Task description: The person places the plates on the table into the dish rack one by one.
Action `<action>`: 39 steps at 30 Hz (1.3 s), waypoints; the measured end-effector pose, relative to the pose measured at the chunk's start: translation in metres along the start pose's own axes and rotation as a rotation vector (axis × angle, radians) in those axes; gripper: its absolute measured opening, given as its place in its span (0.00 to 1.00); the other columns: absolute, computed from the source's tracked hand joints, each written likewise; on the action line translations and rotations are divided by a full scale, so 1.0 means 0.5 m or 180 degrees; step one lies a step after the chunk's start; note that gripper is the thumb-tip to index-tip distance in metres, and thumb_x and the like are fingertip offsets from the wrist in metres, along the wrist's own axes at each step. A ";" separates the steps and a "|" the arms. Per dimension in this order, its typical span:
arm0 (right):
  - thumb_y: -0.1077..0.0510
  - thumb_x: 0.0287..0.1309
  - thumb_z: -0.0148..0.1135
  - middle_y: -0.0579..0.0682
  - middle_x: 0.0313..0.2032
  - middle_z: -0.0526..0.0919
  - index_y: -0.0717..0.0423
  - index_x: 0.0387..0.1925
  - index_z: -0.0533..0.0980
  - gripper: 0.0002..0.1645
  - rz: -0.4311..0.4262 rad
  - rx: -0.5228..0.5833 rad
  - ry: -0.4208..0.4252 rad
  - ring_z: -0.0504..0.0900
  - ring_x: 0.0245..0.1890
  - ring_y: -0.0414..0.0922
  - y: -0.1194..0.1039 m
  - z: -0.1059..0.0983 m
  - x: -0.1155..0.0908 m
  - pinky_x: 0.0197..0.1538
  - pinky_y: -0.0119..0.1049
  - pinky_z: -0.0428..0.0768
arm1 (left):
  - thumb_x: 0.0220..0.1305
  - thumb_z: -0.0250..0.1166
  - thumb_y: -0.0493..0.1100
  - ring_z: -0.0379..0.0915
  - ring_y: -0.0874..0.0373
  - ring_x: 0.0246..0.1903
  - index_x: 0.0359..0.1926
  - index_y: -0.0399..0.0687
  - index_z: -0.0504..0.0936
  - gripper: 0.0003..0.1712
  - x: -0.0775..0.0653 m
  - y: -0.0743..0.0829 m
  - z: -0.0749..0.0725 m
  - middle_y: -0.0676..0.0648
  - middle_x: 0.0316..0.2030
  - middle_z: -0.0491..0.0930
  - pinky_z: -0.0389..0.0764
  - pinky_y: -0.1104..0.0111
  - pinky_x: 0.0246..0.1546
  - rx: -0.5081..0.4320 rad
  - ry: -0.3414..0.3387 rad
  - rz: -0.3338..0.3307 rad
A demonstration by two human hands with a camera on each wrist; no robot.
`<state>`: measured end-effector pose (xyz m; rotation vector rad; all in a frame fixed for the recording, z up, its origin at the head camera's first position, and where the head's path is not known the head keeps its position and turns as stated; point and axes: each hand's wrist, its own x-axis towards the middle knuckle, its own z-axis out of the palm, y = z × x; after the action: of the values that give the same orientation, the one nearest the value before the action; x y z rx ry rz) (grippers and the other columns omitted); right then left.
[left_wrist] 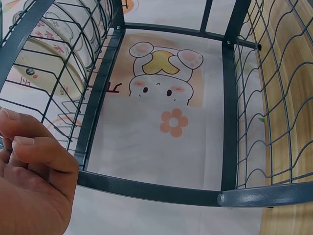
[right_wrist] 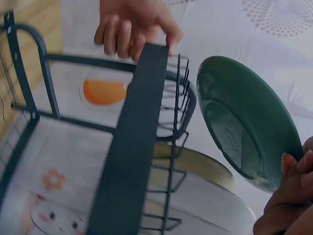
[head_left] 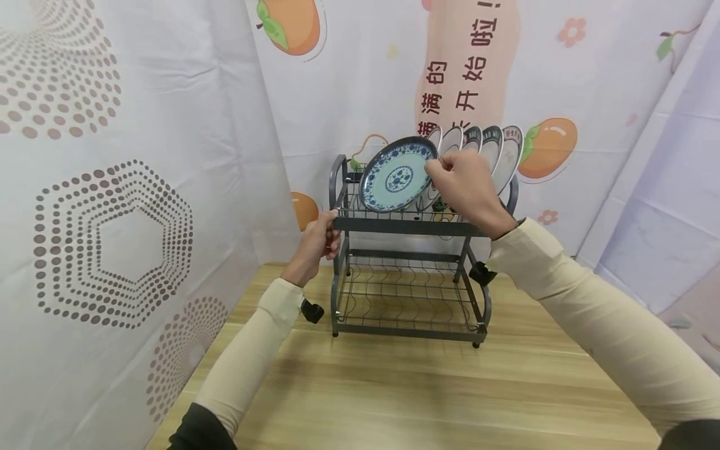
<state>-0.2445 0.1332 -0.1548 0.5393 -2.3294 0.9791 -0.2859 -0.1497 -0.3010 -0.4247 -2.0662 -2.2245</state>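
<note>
My right hand (head_left: 468, 186) pinches the rim of a round plate (head_left: 398, 175) with a light blue face and a dark blue floral border. The plate is tilted, at the top tier of a two-tier dish rack (head_left: 405, 226). Its green underside shows in the right wrist view, where the right-hand fingers (right_wrist: 293, 191) hold one edge. My left hand (head_left: 316, 242) grips the front left corner of the rack's upper tier, thumb near the top. Several white-faced plates (head_left: 509, 156) stand on edge in the right part of that tier, partly hidden behind my right hand.
The rack's lower wire shelf (head_left: 405, 294) holds nothing visible. A wood-grain tabletop (head_left: 394, 387) lies under the rack. Printed cloth (head_left: 349, 81) hangs behind it, and another patterned cloth (head_left: 118, 250) covers the left side.
</note>
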 end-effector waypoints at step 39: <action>0.58 0.70 0.50 0.46 0.11 0.56 0.51 0.10 0.60 0.29 -0.0944 -0.2252 0.0511 0.55 0.16 0.43 -0.072 0.110 0.097 0.17 0.38 0.57 | 0.74 0.53 0.64 0.60 0.58 0.12 0.22 0.45 0.69 0.31 0.002 -0.005 0.006 0.50 0.14 0.67 0.65 0.69 0.15 -0.0101 -0.0012 0.0046</action>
<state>-0.2803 0.0615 -0.1378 0.4642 -2.1718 0.0341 -0.2872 -0.1463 -0.3030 -0.4453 -2.0255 -2.2529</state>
